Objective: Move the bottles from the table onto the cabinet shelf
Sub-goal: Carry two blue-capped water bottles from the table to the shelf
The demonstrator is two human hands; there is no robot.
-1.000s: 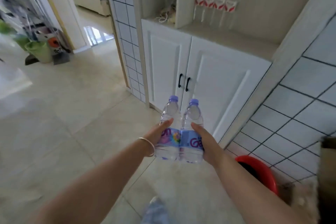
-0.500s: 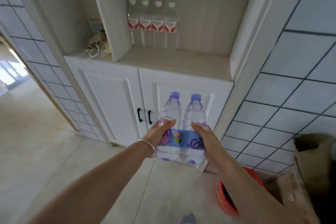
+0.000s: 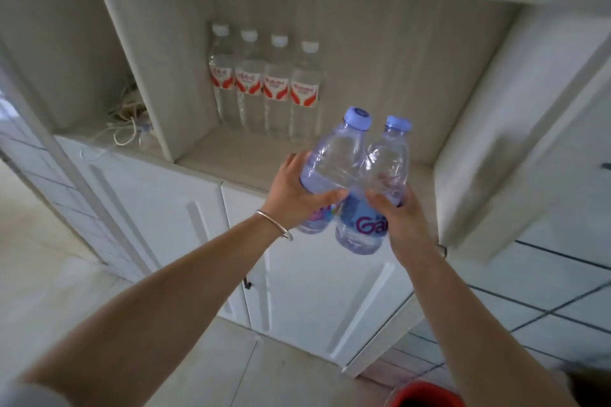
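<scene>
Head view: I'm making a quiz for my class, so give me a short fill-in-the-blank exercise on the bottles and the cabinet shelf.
1. The cabinet shelf already holds ____ red-labelled bottles in a row.
2. The left hand and right hand each hold a bottle with a ____ cap.
3. The left wrist wears a thin ____.

Missing words: four; purple; bracelet

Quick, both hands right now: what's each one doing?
Left hand: fingers curled round the left purple-capped bottle.
Right hand: fingers curled round the right purple-capped bottle.
</scene>
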